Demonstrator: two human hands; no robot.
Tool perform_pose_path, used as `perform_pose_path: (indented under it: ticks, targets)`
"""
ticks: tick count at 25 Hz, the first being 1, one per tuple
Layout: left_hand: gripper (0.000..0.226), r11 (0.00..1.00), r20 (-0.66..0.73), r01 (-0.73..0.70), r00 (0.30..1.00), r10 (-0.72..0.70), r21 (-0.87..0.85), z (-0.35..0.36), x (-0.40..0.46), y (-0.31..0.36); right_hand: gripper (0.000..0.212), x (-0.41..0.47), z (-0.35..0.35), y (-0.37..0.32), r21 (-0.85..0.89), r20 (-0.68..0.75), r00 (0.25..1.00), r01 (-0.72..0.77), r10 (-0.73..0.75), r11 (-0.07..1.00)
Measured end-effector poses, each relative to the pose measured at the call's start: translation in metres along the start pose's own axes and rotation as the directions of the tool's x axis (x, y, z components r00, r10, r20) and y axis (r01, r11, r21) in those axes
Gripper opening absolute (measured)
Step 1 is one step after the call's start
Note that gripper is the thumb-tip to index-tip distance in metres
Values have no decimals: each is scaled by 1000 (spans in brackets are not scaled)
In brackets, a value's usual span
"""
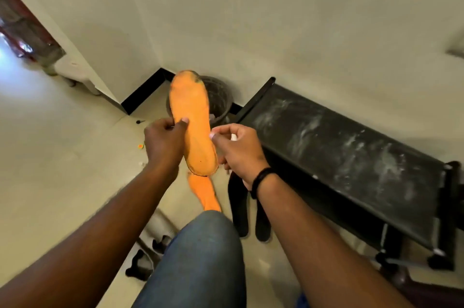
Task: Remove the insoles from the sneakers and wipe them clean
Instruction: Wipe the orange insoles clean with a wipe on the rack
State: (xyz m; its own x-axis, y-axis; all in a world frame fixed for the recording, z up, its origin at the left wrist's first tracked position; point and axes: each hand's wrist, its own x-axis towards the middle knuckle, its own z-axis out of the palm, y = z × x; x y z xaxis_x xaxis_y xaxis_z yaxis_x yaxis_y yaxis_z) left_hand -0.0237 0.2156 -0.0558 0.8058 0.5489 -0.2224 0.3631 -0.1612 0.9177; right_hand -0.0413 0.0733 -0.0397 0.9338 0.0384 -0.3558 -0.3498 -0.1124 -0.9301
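Denim-clad knee [200, 257] fills the bottom of the view, and just past it both forearms reach forward to the action. Left hand [164, 143] pinches the long orange foam insole [192, 121] at its left edge, thumb on top, fingers curled behind. Right hand [236, 148] curls against the right edge near the heel, a small white item [233, 137] tucked in its fingers; whether that is a wipe is hard to say, and how firmly this hand holds the insole I cannot tell. The insole's long axis runs away from the person, heel close to the hands, dark-smudged toe far out over the dark round bin [218, 99]. So, I'd judge, any wiping stroke has to travel forward along that length, with the right hand best placed. Below, a second orange insole [206, 194] lies on the floor, partly hidden by the held one and the knee. Black sneakers [251, 214] stand beside it, tops cut off by the right wrist. A dusty black worktop [351, 152] sits to the right.
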Motion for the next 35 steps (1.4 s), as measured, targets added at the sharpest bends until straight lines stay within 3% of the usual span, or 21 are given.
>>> perform_pose_path:
  ticks: [2, 4, 7, 10, 11, 15, 18, 20, 21, 22, 24, 26, 28, 30, 32, 34, 35]
  targets:
    - [16, 995, 137, -89, 986, 93, -37, 18, -24, 36, 12, -31, -34, -17, 42, -85, 995, 47, -43, 998]
    - [10, 989, 347, -138, 926, 147, -52, 50, -46, 57, 13, -54, -70, -19, 103, -167, 986, 45, -27, 994]
    - [21, 978, 669, -205, 733, 121, 48, 115, -77, 65, 13, -67, -129, 2, 215, -349, 933, -10, 87, 977]
    - [29, 946, 827, -314, 551, 109, 84, 164, -99, 43, 12, -55, -175, 29, 338, -442, 873, -52, 207, 940]
    - [30, 942, 838, -325, 536, 106, 89, 178, -104, 33, 12, -47, -188, 36, 366, -453, 863, -49, 224, 929]
    - [35, 952, 775, -278, 628, 80, 127, 223, -106, 2, 14, -10, -229, 54, 331, -486, 847, -48, 214, 943]
    - [41, 962, 750, -240, 658, 63, 129, 244, -99, -7, 12, -2, -242, 63, 353, -425, 842, -184, 332, 918]
    - [48, 993, 702, -74, 712, -16, 97, 250, -97, -12, 12, -1, -246, 69, 304, -397, 844, -252, 362, 919]
    - [49, 994, 673, 90, 733, -102, 53, 251, -96, -12, 12, 1, -246, 72, 223, -405, 846, -277, 347, 935]
    - [45, 957, 659, 289, 724, -204, -21, 252, -95, -11, 11, 2, -245, 75, 123, -427, 848, -291, 315, 949]
    - [32, 770, 661, 603, 667, -343, -208, 250, -96, -9, 16, 6, -242, 80, -33, -480, 844, -290, 240, 956]
    - [37, 583, 651, 731, 641, -408, -355, 247, -94, -8, 34, 7, -240, 82, -33, -474, 849, -283, 234, 959]
    - [47, 489, 673, 771, 616, -409, -408, 243, -98, -6, 42, 7, -238, 79, 78, -391, 874, -282, 289, 956]
    - [47, 499, 724, 784, 579, -374, -369, 240, -112, -3, 31, 9, -236, 78, 257, -334, 883, -250, 329, 933]
    - [42, 555, 748, 775, 554, -367, -301, 239, -127, -1, 23, 17, -233, 82, 411, -394, 857, -157, 331, 898]
    - [31, 743, 734, 657, 566, -375, -128, 231, -144, 6, 23, 24, -236, 86, 445, -455, 839, -75, 298, 892]
    - [30, 856, 736, 517, 590, -331, -29, 224, -154, 10, 22, 27, -240, 86, 463, -452, 846, -46, 281, 885]
